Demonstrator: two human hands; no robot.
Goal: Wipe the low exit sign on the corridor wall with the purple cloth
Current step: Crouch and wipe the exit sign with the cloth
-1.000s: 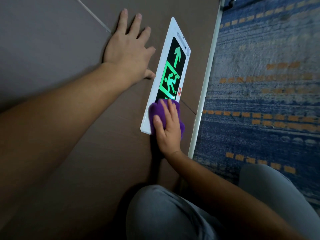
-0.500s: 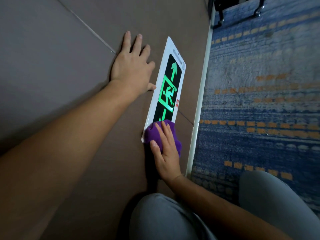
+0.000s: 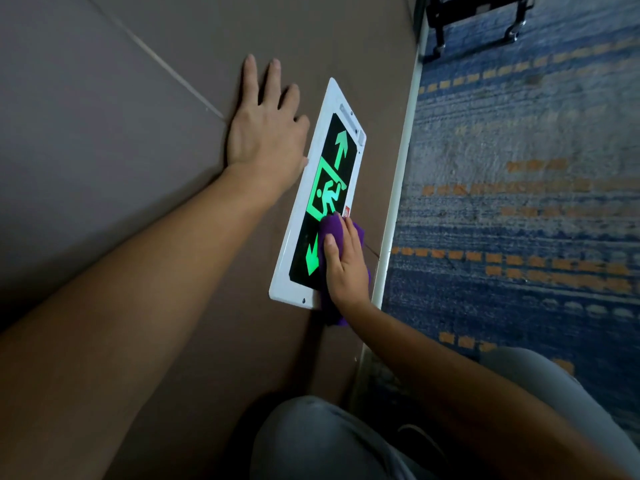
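The exit sign [image 3: 332,157] is a white-framed black panel with green arrows and a running figure, mounted low on the brown wall. My right hand [image 3: 346,268] presses the purple cloth [image 3: 330,230] flat against the sign's near right part, covering its lower right corner. The cloth sticks out past the fingertips and hangs below the wrist. My left hand [image 3: 265,129] lies flat on the wall, fingers spread, just left of the sign, its thumb touching the frame's edge.
A pale skirting strip [image 3: 398,188] runs along the wall's foot beside blue carpet [image 3: 519,202] with orange dashes. A black wheeled frame [image 3: 474,15] stands on the carpet at the far end. My grey-trousered knees [image 3: 329,441] fill the bottom.
My right hand has slid the cloth from the sign's near left corner to its right side, uncovering the lower green arrow. The left hand stays planted on the wall.
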